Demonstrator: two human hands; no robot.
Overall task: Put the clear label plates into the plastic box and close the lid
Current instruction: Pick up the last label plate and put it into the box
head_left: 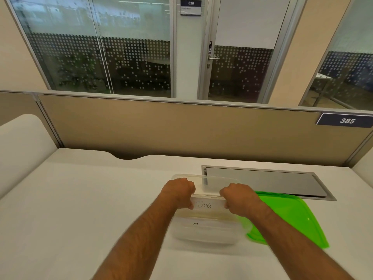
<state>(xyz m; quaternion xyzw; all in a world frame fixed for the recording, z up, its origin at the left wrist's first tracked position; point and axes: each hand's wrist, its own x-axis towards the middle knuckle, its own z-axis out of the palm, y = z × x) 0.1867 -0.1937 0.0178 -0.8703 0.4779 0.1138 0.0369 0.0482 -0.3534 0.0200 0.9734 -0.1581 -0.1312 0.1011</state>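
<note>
A clear plastic box (205, 235) stands on the white desk in front of me. Over its open top I hold a clear label plate (209, 204) with "DOG" written on it. My left hand (179, 191) grips its left end and my right hand (236, 196) grips its right end. Inside the box another plate with dark handwriting (196, 225) shows through the wall. The green lid (288, 217) lies flat on the desk to the right of the box, partly under my right forearm.
A grey metal cable hatch (266, 181) is set into the desk behind the box and lid. A beige partition (181, 130) with a "385" sign (346, 120) closes off the back of the desk. White panels stand at both sides.
</note>
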